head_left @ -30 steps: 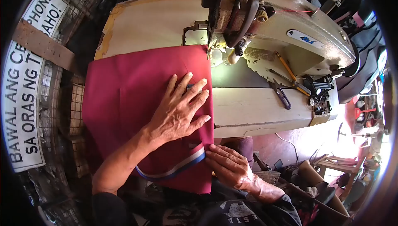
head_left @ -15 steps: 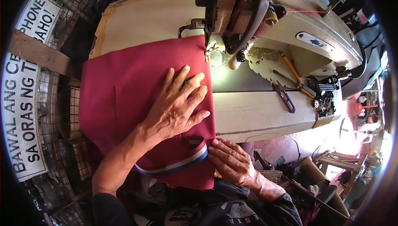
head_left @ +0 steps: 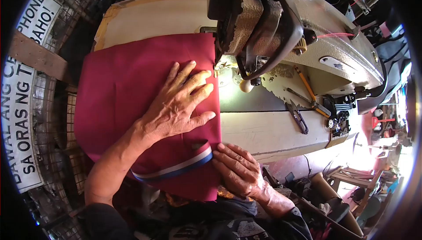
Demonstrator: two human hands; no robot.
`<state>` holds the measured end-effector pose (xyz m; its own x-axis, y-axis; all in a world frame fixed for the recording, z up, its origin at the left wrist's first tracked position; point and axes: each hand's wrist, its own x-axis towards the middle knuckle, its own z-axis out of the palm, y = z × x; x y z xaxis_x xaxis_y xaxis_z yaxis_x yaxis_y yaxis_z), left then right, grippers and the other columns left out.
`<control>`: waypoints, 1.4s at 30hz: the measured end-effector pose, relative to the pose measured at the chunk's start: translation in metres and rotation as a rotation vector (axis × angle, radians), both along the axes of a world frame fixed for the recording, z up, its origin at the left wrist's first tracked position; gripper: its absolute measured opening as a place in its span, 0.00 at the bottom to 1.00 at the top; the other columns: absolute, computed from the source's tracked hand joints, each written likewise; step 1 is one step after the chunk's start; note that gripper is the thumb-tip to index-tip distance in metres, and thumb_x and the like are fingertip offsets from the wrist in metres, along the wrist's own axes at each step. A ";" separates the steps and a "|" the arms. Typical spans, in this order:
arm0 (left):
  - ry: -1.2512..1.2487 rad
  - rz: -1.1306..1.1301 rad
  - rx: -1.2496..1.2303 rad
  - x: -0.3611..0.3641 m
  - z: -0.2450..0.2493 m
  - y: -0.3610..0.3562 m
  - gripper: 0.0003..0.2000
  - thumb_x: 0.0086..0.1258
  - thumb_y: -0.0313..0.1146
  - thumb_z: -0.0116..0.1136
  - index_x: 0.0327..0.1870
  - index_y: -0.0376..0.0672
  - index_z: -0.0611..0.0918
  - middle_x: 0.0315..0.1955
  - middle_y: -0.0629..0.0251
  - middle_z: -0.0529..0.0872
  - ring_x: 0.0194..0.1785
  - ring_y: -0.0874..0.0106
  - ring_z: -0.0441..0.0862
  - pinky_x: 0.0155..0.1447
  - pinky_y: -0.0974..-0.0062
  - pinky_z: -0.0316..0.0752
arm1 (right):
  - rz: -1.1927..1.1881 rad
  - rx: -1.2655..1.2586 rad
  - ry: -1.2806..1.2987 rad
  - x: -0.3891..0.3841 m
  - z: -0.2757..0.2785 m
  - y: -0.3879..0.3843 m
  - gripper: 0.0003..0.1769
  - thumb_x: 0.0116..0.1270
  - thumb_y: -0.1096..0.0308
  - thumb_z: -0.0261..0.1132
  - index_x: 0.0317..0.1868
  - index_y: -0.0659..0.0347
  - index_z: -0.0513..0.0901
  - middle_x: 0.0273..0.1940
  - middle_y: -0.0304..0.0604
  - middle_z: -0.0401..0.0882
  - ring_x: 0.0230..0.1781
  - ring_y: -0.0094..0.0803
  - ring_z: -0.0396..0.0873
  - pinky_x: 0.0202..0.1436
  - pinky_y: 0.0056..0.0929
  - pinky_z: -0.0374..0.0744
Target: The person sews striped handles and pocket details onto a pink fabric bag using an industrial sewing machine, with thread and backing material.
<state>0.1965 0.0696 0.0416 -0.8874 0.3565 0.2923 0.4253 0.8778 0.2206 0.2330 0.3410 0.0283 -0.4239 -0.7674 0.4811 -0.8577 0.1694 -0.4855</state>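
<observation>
A maroon cloth (head_left: 105,103) lies across the sewing machine's bed, its right edge running beneath the needle area (head_left: 218,66). My left hand (head_left: 176,103) rests flat on top, fingers spread, just left of that edge. Closer to my body, my right hand (head_left: 239,169) has the cloth's right edge between its closed fingers and a thumb hidden underneath. Beside it, a white and blue striped band (head_left: 189,164) curves across the cloth's lower part. The sewing machine (head_left: 272,33) stands over the far right side, its lamp lighting the needle plate.
On the bed at right lie an orange pencil (head_left: 304,81), a dark-tipped tool (head_left: 299,95) and thread snips (head_left: 300,119). A bobbin winder (head_left: 338,119) sits beyond them. Wire mesh with a lettered sign (head_left: 28,121) borders the left. Boxes (head_left: 334,200) and clutter fill the lower right.
The cloth has slid away from my body past the needle area, and both hands have moved forward with it. The whole view has also shifted slightly.
</observation>
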 end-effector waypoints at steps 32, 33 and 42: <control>0.018 0.017 -0.051 -0.014 -0.002 -0.005 0.29 0.72 0.52 0.65 0.65 0.39 0.80 0.68 0.57 0.76 0.78 0.51 0.65 0.80 0.36 0.57 | 0.016 0.120 -0.016 -0.041 0.014 -0.020 0.23 0.59 0.74 0.65 0.55 0.75 0.84 0.62 0.61 0.81 0.70 0.53 0.78 0.75 0.52 0.75; 0.020 0.020 -0.051 -0.017 -0.001 -0.006 0.29 0.72 0.52 0.65 0.65 0.39 0.80 0.68 0.57 0.76 0.78 0.51 0.64 0.80 0.36 0.57 | 0.012 0.126 -0.020 -0.044 0.016 -0.022 0.23 0.60 0.74 0.65 0.56 0.75 0.84 0.63 0.61 0.81 0.70 0.53 0.78 0.76 0.52 0.75; -0.042 -0.009 0.193 0.012 0.068 0.012 0.10 0.68 0.25 0.65 0.49 0.37 0.87 0.54 0.59 0.86 0.68 0.57 0.79 0.80 0.53 0.67 | 0.003 0.115 -0.001 -0.050 0.013 -0.025 0.26 0.59 0.73 0.63 0.58 0.76 0.82 0.65 0.63 0.79 0.72 0.54 0.76 0.78 0.53 0.72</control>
<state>0.2081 0.0814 0.1095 -0.8971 0.3057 0.3191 0.4202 0.8134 0.4022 0.1831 0.3157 0.0415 -0.4219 -0.8188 0.3893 -0.8578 0.2216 -0.4637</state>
